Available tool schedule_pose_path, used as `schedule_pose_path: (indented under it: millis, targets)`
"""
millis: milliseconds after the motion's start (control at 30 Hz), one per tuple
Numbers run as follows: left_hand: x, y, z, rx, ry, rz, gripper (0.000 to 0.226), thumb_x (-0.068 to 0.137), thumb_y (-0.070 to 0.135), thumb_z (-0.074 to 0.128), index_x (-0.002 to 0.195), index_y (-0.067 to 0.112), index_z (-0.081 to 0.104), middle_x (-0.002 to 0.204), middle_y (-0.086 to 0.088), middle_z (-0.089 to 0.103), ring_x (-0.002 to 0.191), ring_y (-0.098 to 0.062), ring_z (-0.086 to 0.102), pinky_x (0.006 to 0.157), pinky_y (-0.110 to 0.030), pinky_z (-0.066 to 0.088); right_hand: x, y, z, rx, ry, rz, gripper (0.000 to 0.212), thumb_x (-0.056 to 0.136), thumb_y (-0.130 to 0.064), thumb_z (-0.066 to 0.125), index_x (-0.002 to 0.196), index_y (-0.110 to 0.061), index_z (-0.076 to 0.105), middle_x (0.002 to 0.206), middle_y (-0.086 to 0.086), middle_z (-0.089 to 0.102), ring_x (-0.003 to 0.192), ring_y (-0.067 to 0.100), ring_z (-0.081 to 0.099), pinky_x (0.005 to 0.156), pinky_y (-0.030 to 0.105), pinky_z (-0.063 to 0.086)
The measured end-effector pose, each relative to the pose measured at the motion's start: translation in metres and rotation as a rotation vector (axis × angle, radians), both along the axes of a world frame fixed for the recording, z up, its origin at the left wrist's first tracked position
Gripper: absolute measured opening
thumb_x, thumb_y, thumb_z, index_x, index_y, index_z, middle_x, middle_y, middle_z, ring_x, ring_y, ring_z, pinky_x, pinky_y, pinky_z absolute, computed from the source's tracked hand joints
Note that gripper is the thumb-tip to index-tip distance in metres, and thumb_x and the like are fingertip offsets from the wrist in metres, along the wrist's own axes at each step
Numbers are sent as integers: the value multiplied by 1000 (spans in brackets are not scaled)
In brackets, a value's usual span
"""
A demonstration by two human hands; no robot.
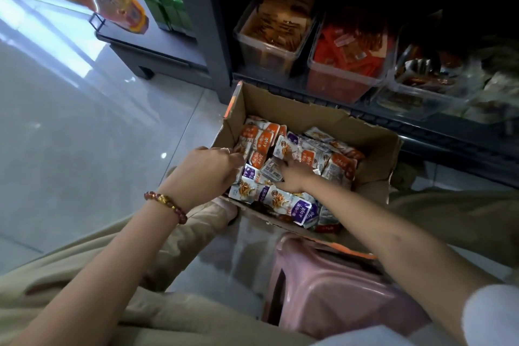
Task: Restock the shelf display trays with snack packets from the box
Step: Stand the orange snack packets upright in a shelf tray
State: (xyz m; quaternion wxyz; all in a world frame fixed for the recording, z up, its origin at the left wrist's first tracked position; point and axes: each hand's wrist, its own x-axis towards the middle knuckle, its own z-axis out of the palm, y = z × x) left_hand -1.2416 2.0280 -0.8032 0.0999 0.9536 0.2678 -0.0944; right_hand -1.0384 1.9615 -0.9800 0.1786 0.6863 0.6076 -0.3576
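Looking down, we see a smooth pink plastic stool (331, 292) between knees in soft beige trousers (70, 284), all on glossy grey floor tiles (84, 135). A bracelet (165, 203) of round red and gold beads circles the left wrist. Beyond it the left grip (207, 174) is curled at the left edge of the cardboard box (309, 112), fingertips among the packets; we cannot tell whether it pinches one. The right grip (295, 174) lies open, its fingers pressed flat on the heap. The snack packets (297, 205), glossy crinkled pouches in orange, purple and white, fill the torn, matte brown box. Farther back, on the dark metal shelf (421, 132), stand clear rectangular plastic display trays (269, 50) holding orange and red packets.
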Motion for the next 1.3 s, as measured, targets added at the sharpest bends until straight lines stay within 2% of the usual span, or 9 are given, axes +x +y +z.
schedule_pose_path:
  millis: [200,300,467,767,833,900,1000,1133,1300]
  targets:
    - [2,-1,-19,-406,-191,397,24,94,15,49,113,21,62,96,8,65,82,-11,61,67,-17,44,-13,-36,46,364,314,-293,75,96,-30,49,152,-14,3,160,1,-5,125,23,48,94,35,49]
    - [7,-4,-24,-867,-411,769,18,99,28,47,113,20,55,98,3,62,96,-20,62,82,-27,51,-21,-56,81,716,472,-86,56,91,-19,52,142,-2,37,156,2,21,140,18,29,111,41,33]
    - [12,-16,-22,-1424,-578,1132,21,87,18,66,103,20,52,98,-8,61,84,-22,62,77,-35,51,-32,-77,118,885,657,85,55,78,-4,59,131,5,50,145,8,43,129,20,46,104,37,41]
    - [10,-19,-23,-1145,-509,894,24,85,-6,63,82,18,61,92,-7,67,69,-14,68,58,-27,56,-23,-72,103,1044,561,-108,9,80,-1,52,79,-5,61,111,3,53,86,17,59,63,33,51]
    - [10,-18,-22,-1065,-483,909,24,87,-3,62,83,20,63,94,-1,68,76,-15,68,61,-27,56,-2,-65,80,890,289,-244,9,84,-5,55,81,-9,62,122,3,51,108,18,53,82,40,51]
    - [11,-18,-21,-1037,-477,922,25,89,-2,61,84,23,63,96,2,67,79,-15,68,62,-26,55,25,-60,52,568,-22,-262,16,88,-17,56,101,-13,66,149,6,32,138,24,26,112,44,30]
    - [11,-18,-19,-997,-445,913,26,89,0,60,85,25,62,100,1,65,83,-15,66,63,-25,54,55,-54,30,295,-170,-219,38,89,-26,58,125,-14,58,159,5,2,145,30,1,117,45,11]
    - [12,-17,-15,-967,-430,911,26,90,3,61,85,28,62,100,6,61,79,-11,65,57,-20,53,72,-42,31,412,-225,-337,48,91,-15,51,138,-17,47,151,8,28,127,32,40,104,40,28]
    - [13,-17,-11,-975,-446,914,24,89,4,61,89,27,63,101,6,61,80,-13,66,55,-19,53,102,-43,43,596,122,-879,27,91,-2,52,109,-8,70,126,7,56,110,27,56,84,24,39]
